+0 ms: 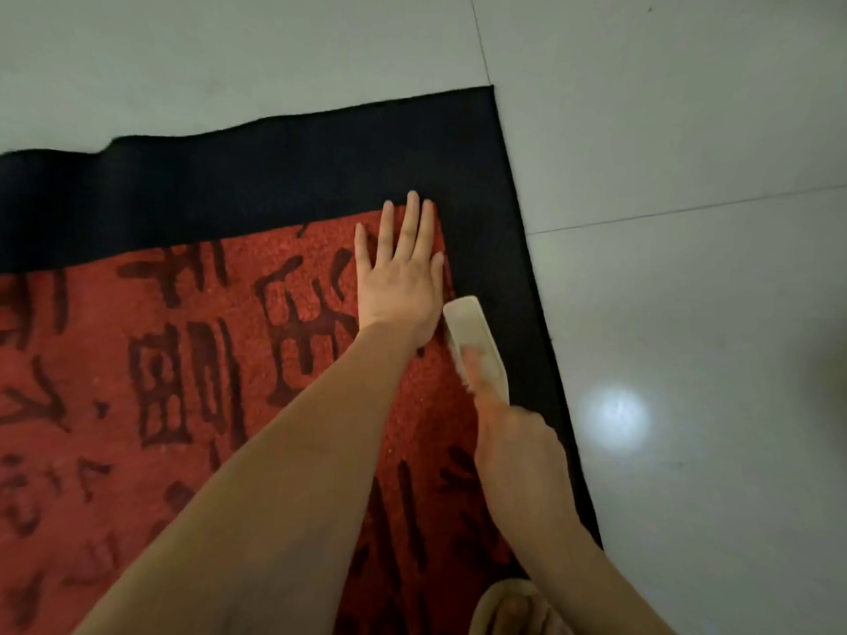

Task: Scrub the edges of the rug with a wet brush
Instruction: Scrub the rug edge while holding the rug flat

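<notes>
A red rug (192, 359) with dark character patterns and a wide black border lies on the floor; its far right corner is in view. My left hand (401, 277) presses flat on the rug near that corner, fingers straight. My right hand (513, 446) grips the handle of a pale scrubbing brush (472, 332), index finger stretched along its back. The brush lies on the rug where the red field meets the black right border, just right of my left hand. My right hand is blurred.
Pale grey floor tiles (687, 176) surround the rug at the far side and the right, with a bright light reflection (616, 414) beside the right edge. A beige slipper or foot (508, 607) shows at the bottom edge on the rug.
</notes>
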`<state>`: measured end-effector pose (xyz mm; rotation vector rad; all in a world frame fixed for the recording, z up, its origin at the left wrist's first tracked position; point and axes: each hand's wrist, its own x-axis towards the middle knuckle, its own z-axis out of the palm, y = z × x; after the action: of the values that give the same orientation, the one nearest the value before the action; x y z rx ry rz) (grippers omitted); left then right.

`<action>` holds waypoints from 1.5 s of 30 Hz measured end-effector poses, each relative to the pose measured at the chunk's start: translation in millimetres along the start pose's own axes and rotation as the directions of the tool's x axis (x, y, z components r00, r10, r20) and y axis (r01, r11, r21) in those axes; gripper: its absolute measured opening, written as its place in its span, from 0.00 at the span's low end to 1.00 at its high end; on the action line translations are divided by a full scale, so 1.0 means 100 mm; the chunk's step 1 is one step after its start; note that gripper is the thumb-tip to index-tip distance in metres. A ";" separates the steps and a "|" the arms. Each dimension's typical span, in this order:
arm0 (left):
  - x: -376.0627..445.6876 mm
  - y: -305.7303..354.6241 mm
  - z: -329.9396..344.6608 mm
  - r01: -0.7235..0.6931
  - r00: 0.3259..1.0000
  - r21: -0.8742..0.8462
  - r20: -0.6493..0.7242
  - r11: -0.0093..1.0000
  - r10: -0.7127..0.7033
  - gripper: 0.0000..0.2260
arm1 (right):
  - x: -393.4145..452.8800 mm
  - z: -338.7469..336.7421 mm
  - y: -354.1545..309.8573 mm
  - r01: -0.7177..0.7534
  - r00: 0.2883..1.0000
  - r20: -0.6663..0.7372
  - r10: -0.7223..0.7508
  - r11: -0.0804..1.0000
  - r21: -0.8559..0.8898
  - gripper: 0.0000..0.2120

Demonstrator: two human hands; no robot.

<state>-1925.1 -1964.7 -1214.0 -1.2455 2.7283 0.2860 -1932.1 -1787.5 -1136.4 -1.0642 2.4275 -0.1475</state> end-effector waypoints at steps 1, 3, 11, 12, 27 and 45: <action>0.00 0.00 0.01 0.003 1.000 0.004 -0.012 1.000 -0.003 0.25 | 0.26 -0.01 -0.03 0.024 0.998 -0.058 -0.023 1.000 0.013 0.39; 0.02 0.00 -0.01 -0.022 1.000 0.006 0.002 1.000 0.022 0.25 | 0.89 -0.11 -0.13 -0.030 0.999 -0.035 0.036 0.989 0.141 0.31; 0.05 0.09 0.04 0.132 0.986 -0.106 -0.093 0.986 -0.142 0.24 | 0.24 -0.08 0.17 -0.031 1.000 0.016 0.027 0.942 0.335 0.29; 0.07 0.10 0.05 0.149 0.982 -0.108 -0.098 0.983 -0.160 0.24 | 0.40 -0.09 0.14 0.004 1.000 0.007 -0.005 0.963 0.270 0.29; 0.09 0.12 0.07 0.167 0.980 -0.062 -0.098 0.984 -0.172 0.25 | 1.53 -0.35 -0.21 0.080 0.991 -0.116 -0.073 0.995 0.065 0.27; 0.79 -0.06 -0.14 -0.002 0.994 -0.074 -0.106 0.997 -0.006 0.24 | 1.00 -0.32 -0.07 0.053 0.997 0.048 -0.056 0.996 0.065 0.34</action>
<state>-1972.1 -2030.0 -1216.1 -1.3184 2.8300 0.3329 -2000.1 -1866.8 -1145.1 -1.0931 2.3352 -0.2125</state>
